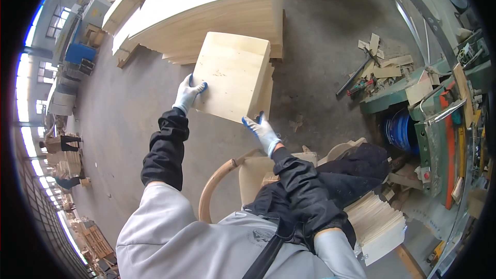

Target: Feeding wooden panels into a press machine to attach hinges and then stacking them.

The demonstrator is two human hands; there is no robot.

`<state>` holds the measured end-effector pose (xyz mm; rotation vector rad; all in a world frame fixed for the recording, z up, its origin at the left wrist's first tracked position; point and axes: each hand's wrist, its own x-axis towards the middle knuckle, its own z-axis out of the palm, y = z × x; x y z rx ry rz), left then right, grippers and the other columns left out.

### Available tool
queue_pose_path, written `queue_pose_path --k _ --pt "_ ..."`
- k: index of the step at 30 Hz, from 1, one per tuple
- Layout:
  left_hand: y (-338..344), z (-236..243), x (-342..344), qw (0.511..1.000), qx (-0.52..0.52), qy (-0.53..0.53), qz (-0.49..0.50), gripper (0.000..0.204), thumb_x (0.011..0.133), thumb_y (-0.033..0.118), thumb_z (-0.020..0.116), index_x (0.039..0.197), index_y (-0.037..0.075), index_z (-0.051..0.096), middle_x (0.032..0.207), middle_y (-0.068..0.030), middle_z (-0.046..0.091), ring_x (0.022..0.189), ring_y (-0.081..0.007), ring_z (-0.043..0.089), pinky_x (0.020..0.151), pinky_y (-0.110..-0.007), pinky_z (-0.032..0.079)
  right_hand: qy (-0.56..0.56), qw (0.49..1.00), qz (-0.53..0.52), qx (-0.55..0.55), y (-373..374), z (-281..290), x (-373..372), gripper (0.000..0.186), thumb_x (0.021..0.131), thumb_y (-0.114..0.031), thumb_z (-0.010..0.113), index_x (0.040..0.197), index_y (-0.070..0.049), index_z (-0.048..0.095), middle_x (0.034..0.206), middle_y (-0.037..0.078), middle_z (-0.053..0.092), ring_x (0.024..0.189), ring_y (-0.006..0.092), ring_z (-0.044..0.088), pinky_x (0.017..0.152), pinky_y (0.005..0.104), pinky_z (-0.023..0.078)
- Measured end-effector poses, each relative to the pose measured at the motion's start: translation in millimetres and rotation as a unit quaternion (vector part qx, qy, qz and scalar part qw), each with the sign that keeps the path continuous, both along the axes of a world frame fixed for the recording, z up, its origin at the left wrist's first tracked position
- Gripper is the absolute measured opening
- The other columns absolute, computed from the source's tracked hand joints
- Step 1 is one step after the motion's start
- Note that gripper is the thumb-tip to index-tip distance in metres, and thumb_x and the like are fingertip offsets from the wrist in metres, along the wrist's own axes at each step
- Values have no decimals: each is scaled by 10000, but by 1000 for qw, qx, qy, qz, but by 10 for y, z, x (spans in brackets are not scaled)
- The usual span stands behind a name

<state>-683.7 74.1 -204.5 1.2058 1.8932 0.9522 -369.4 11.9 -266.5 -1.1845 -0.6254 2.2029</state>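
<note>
A thick stack of pale, thin wood sheets (227,75) is held out in front of me, tilted, its top face dotted with small dark marks. My left hand (189,94), in a white glove with blue fingertips, grips its left edge with the thumb on top. At the near right corner, my right hand (262,132) in a matching glove holds the stack between thumb and fingers. Fingers beneath the stack are hidden. Just past its right side, part of another pale wood piece (265,95) shows lower down.
A large pile of wood sheets (206,18) stands ahead. On the right is a green machine (398,90) with offcuts (390,70) beside it. A curved wooden chair arm (214,183) is near my left side; more sheets (374,222) lie at lower right. Two people are far left.
</note>
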Motion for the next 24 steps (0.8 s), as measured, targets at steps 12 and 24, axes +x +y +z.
queue_pose_path --k 12,24 --pt "182 -67 367 996 -74 -1 53 650 857 243 846 1364 -42 556 1169 -124 713 1041 -202 685 957 -314 531 -51 997 60 -14 263 -228 192 1218 858 -517 818 1611 109 95 1507 223 495 1385 233 478 1124 301 380" --pt "-125 -265 110 973 -128 -190 33 338 981 100 661 1287 -36 618 1195 -33 681 1073 -133 643 1000 -274 493 -79 992 17 98 369 -4 456 804 845 -445 849 1314 150 579 1234 169 686 1135 210 645 979 304 498"
